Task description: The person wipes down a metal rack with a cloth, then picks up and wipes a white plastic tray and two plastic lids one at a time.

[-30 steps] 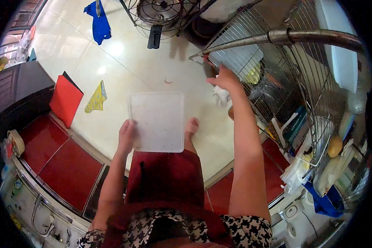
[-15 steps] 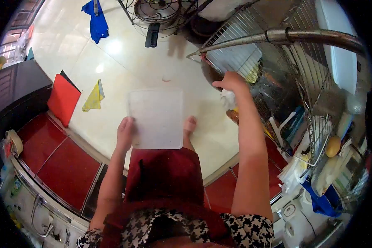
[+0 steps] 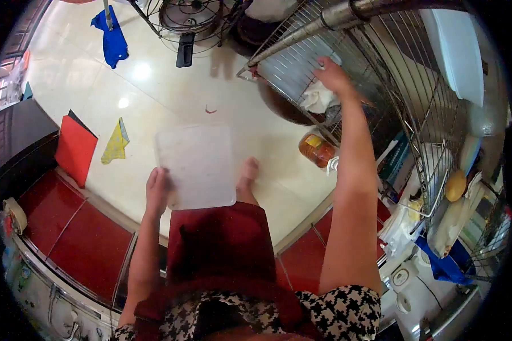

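Your left hand [image 3: 157, 184] has its fingers closed on the left edge of a translucent plastic lid [image 3: 196, 166]. The lid is in front of you, above the tiled floor [image 3: 170, 79], and its lower edge overlaps the top of your dark red apron [image 3: 219, 244] in the head view. It is close to square, with rounded corners and a slim, paler rim running around a broad flat face. The plastic is cloudy and whitish, thin enough for the floor's cream tone to come through. Faint specks dot the face, and a small brownish smudge sits by the lower left corner. The lid looks whole, though its surface is slightly blurred.

Your right hand [image 3: 333, 77] is reached out at the wire rack [image 3: 284, 68], fingers partly curled. A crumpled white bundle [image 3: 318, 98], cloth or thin plastic, lies right by its underside; you cannot tell from this view how firmly your fingers have it, if at all.

Near the foot of the rack, a clear jar [image 3: 317, 150] with orange-red contents and a yellow label lies tilted. Your bare foot [image 3: 248, 170] shows just right of the lid, and a yellow patterned cloth [image 3: 116, 143] lies well apart on the left.
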Available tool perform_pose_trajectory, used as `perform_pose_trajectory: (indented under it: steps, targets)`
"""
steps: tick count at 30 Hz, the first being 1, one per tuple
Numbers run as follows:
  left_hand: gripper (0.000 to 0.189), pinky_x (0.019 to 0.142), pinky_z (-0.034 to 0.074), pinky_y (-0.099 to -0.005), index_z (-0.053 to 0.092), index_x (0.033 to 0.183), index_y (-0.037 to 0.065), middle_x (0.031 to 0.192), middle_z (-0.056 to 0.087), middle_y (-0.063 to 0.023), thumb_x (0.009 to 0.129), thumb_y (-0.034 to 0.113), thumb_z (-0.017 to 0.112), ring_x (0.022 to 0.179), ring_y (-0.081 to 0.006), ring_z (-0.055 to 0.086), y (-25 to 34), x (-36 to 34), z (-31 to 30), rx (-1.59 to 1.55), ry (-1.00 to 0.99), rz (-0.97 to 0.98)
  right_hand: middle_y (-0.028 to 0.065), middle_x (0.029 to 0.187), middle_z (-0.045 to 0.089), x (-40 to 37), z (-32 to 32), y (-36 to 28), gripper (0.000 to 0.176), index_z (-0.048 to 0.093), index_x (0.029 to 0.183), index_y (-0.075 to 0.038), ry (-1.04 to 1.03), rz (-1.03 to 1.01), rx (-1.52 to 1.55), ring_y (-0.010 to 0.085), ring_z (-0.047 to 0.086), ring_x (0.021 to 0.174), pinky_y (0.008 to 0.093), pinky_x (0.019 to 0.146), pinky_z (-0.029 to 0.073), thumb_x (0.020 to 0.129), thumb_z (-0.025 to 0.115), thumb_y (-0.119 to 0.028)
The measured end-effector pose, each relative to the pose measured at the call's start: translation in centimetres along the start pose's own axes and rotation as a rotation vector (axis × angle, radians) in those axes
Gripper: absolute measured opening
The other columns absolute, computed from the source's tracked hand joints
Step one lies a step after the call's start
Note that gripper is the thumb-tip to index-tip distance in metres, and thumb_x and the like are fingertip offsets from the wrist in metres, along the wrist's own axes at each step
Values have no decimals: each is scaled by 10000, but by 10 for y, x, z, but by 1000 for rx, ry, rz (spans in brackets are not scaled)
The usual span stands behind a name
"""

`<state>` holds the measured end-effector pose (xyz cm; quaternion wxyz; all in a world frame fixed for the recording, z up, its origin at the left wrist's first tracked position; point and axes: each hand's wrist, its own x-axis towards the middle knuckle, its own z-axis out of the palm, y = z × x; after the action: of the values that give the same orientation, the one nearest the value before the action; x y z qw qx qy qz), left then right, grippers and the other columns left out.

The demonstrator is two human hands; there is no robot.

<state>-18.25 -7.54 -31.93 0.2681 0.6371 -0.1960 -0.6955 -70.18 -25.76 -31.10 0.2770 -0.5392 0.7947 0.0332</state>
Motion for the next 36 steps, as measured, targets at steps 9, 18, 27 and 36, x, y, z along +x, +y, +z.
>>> perform_pose_trajectory:
  steps: [9, 18, 27, 36]
  targets:
    - [207, 565, 392, -218, 517, 922, 75, 713, 477, 34, 916, 277, 474, 628, -67, 456, -14, -5, -3, -63, 83, 16, 211, 1229, 484, 82, -5, 14, 655, 362, 1320, -94, -67, 90, -190, 345, 471, 1132, 368, 950, 377, 734, 588, -282]
    - [209, 553, 387, -215, 512, 896, 83, 692, 469, 38, 917, 287, 469, 609, -63, 451, -31, -10, 5, -94, 188, -10, 187, 1422, 213, 90, -27, -29, 1089, 267, 1354, -7, -567, 78, -422, 291, 241, 1309, 353, 1073, 209, 587, 615, -697]
    - [190, 537, 366, -207, 516, 900, 89, 691, 462, 43, 916, 273, 470, 594, -57, 434, -37, -10, 15, -138, 190, -7, 240, 1381, 272, 84, -15, -14, 1120, 228, 1347, 49, -419, 129, -285, 314, 329, 1264, 348, 1032, 287, 584, 671, -640]
    - [183, 550, 363, -202, 514, 912, 89, 708, 467, 47, 911, 269, 482, 614, -54, 436, -45, -10, 15, -192, 160, -39, 213, 1259, 461, 108, -8, 23, 987, 361, 1295, 35, -380, 119, -113, 293, 500, 1103, 340, 937, 381, 616, 677, -609]
